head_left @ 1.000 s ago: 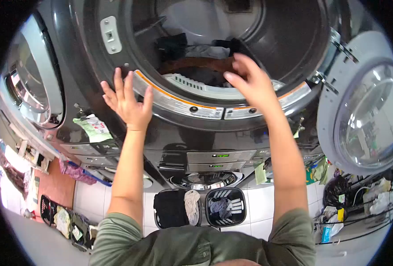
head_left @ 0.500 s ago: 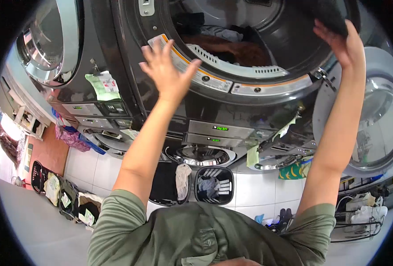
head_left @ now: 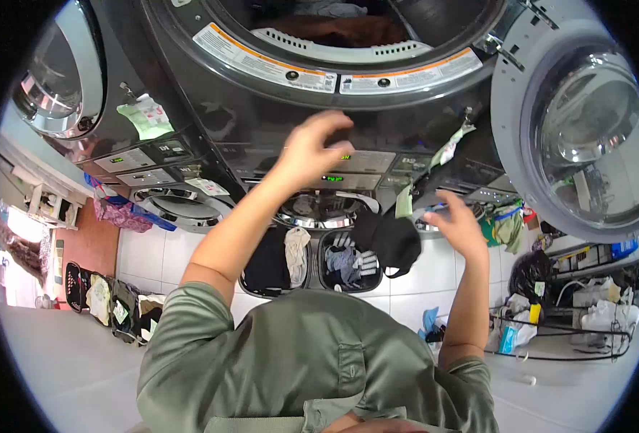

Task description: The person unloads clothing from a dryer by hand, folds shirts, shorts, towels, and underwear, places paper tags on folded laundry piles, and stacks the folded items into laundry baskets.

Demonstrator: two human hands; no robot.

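Note:
My left hand [head_left: 318, 150] hovers before the front panel of the dark dryer [head_left: 262, 119], fingers apart and empty. To the right, my right hand [head_left: 460, 225] is open, its fingers spread. A black cloth item [head_left: 389, 242] hangs in the air left of my right hand, apart from it, above the right basket [head_left: 370, 285]. That basket holds grey and striped clothes. Beside it, the left basket [head_left: 270, 292] has black clothing [head_left: 267, 263] and a cream cloth [head_left: 296, 256]. Brown and grey laundry [head_left: 348, 30] lies inside the open drum.
The open round door [head_left: 586, 130] stands at the right. Another machine [head_left: 60, 79] is at the left. Green paper slips [head_left: 146, 117] hang on the machines. A wire rack [head_left: 565, 335] with bags is at the lower right, and more baskets [head_left: 78, 285] stand at the lower left.
My right hand came down from the drum's upper right and released the black item, which it held half a second ago. My left hand moved off the drum rim, lower and rightward. The view shifted.

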